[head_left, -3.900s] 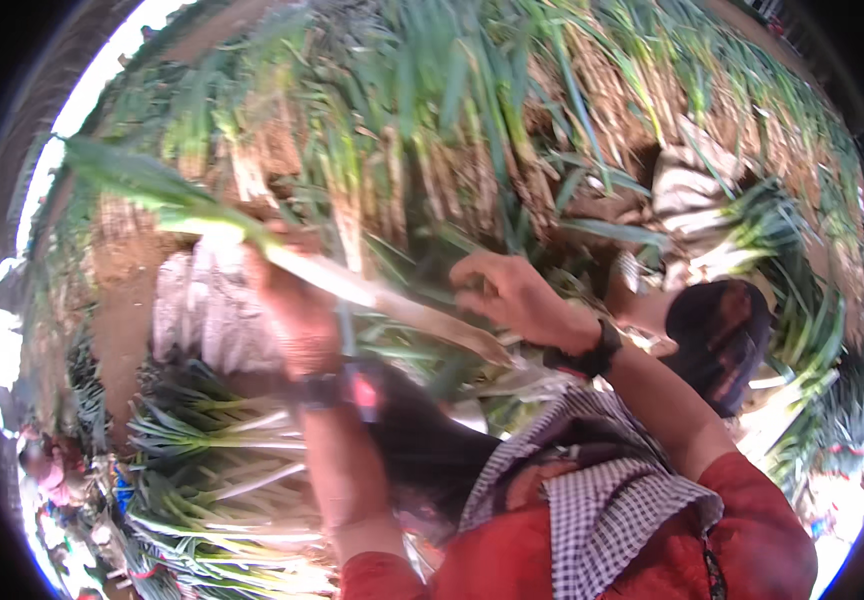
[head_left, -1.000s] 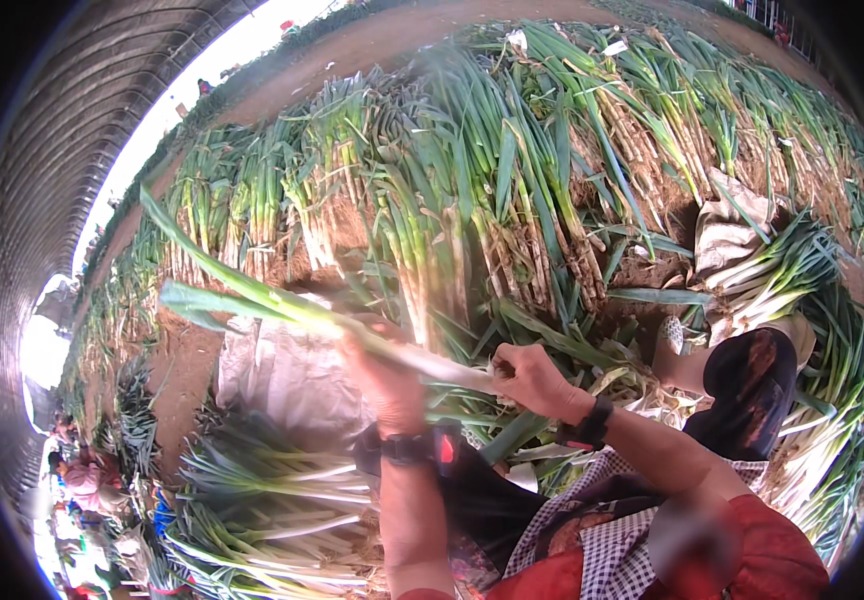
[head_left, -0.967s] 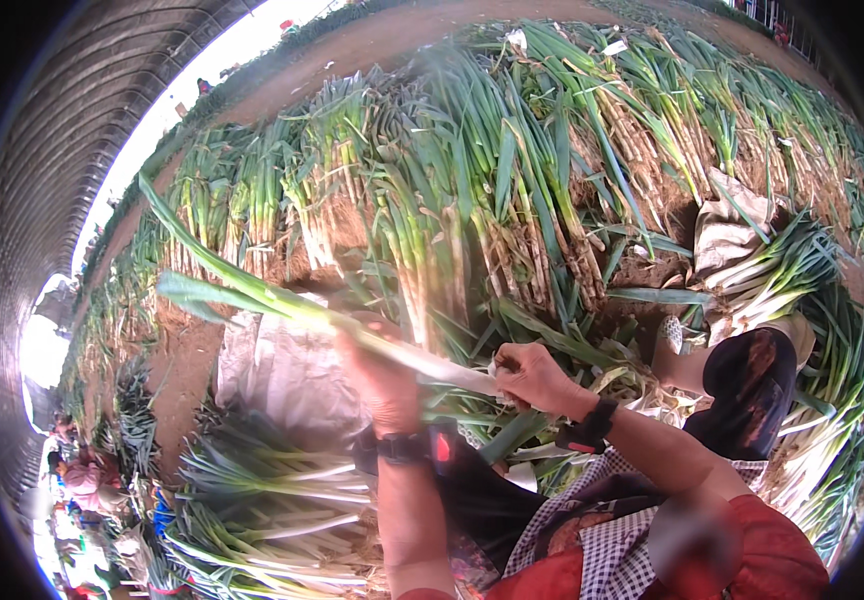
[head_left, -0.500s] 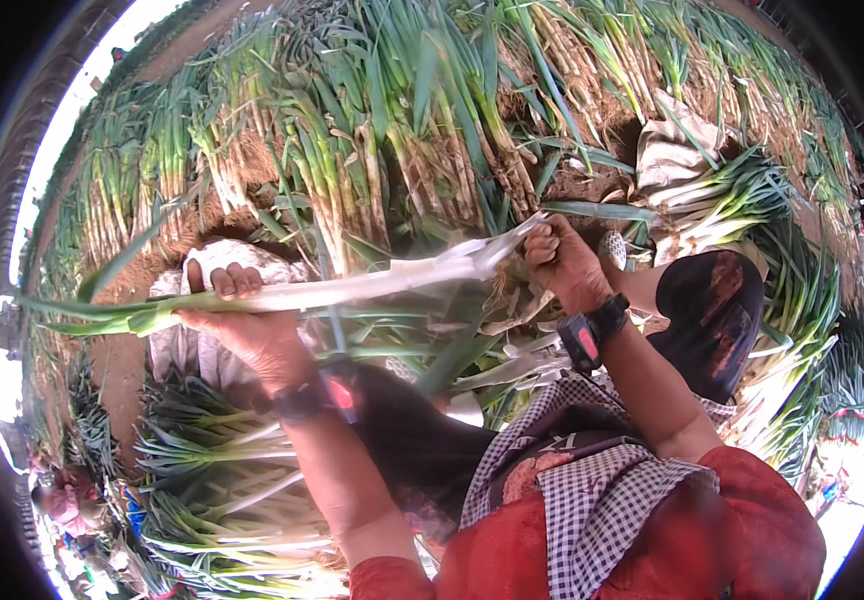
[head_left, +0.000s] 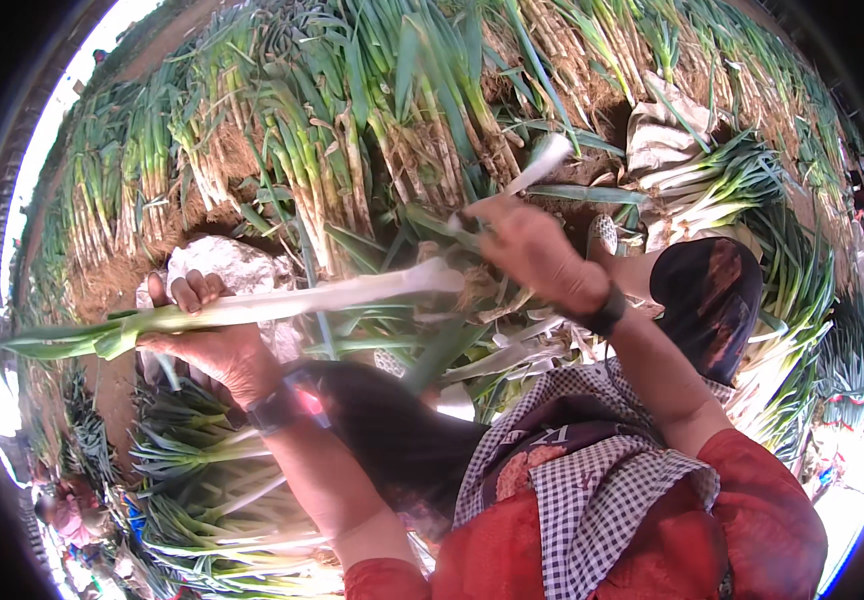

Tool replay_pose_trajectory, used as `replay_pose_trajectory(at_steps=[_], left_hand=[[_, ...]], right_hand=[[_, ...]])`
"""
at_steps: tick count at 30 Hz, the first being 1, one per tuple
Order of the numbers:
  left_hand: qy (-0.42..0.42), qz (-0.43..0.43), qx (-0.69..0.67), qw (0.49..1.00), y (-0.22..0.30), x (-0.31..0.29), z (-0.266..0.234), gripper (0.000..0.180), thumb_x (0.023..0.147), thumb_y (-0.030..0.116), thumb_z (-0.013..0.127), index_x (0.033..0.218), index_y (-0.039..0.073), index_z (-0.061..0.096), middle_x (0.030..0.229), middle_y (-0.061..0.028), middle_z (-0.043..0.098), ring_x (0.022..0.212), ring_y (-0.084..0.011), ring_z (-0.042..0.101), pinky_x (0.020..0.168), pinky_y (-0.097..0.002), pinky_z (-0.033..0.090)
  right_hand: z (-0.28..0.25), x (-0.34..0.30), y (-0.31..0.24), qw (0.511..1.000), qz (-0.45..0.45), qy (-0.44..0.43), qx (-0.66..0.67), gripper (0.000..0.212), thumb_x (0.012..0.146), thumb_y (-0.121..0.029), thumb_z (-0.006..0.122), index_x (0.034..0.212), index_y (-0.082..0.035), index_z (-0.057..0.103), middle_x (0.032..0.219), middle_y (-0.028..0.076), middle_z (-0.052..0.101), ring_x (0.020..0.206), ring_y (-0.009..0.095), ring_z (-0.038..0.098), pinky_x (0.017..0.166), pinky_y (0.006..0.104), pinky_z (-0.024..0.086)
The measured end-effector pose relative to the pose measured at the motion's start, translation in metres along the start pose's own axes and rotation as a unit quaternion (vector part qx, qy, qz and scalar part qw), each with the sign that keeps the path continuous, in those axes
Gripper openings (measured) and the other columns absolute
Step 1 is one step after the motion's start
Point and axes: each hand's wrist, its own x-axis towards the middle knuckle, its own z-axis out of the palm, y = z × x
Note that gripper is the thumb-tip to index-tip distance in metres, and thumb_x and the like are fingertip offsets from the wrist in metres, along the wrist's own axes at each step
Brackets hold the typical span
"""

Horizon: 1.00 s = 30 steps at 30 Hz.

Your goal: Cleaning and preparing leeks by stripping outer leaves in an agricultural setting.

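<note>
My left hand [head_left: 207,330] is closed around a leek [head_left: 332,298] near where its white shank turns green. The leek lies almost level, leaves to the left, its white end pointing right. Just beyond that end is my right hand [head_left: 537,255], blurred by motion, its fingers curled. A pale strip of peeled leek skin [head_left: 549,160] sticks out above the right hand, which appears to grip it; the fingertips are partly hidden. A gap separates this hand from the leek.
Untrimmed leeks [head_left: 322,160] stand in a long row ahead, roots down. Cleaned leeks [head_left: 232,490] lie piled at my left, with more leeks [head_left: 782,360] at my right. Pale sacks [head_left: 667,140] lie nearby. Peeled scraps [head_left: 522,360] lie between my legs.
My right hand has come off the leek's white end, turning over as a pale strip comes away with it. The left hand and leek have shifted slightly left and down.
</note>
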Motion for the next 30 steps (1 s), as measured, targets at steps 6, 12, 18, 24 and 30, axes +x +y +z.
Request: replay_pose_trajectory(at_steps=[6,12,18,24,30], left_hand=[[-0.125,-0.085,-0.106,0.983,-0.007,0.007,-0.014,0.071,0.075,0.067,0.061,0.111,0.006,0.058,0.062,0.0034,0.036,0.060,-0.0109,0.034,0.059,-0.0254,0.030],[0.027,-0.050,-0.038,0.998,-0.005,-0.005,0.003,0.062,0.079,0.055,0.068,0.114,0.006,0.054,0.073,0.0000,0.053,0.063,-0.0118,0.050,0.055,-0.0237,0.044],[0.021,-0.035,0.016,0.999,-0.007,-0.007,0.009,0.054,0.087,0.047,0.063,0.119,0.006,0.050,0.079,-0.0003,0.054,0.065,-0.0090,0.050,0.060,-0.0222,0.047],[0.068,-0.074,0.073,0.992,-0.003,-0.007,-0.008,0.059,0.089,0.049,0.059,0.127,0.007,0.046,0.079,0.0006,0.051,0.064,-0.0093,0.048,0.060,-0.0225,0.045],[-0.067,-0.100,0.001,0.993,-0.003,0.000,-0.020,0.061,0.086,0.049,0.064,0.127,0.007,0.046,0.080,-0.0005,0.054,0.066,-0.0089,0.050,0.061,-0.0217,0.045]], right_hand=[[0.012,0.025,-0.070,0.959,0.024,-0.115,0.260,0.022,0.090,-0.023,0.058,0.102,-0.005,0.059,0.086,0.011,0.060,0.076,0.033,0.061,0.061,0.0432,0.046],[0.032,0.012,-0.073,0.934,0.092,-0.030,0.345,0.012,0.089,-0.015,0.057,0.088,-0.004,0.061,0.069,0.013,0.060,0.063,0.033,0.059,0.054,0.0412,0.044],[0.021,0.015,-0.072,0.666,0.420,-0.125,0.604,0.018,0.093,-0.013,0.051,0.084,0.002,0.055,0.055,0.003,0.050,0.045,0.008,0.050,0.040,0.0280,0.038],[0.021,-0.006,-0.082,0.938,0.066,-0.102,0.326,0.017,0.085,-0.013,0.060,0.094,-0.002,0.053,0.087,0.016,0.054,0.083,0.038,0.057,0.068,0.0423,0.045],[0.031,-0.005,-0.068,0.909,0.037,-0.134,0.392,0.018,0.083,-0.013,0.062,0.091,0.000,0.053,0.083,0.015,0.055,0.080,0.036,0.058,0.067,0.0414,0.046]])
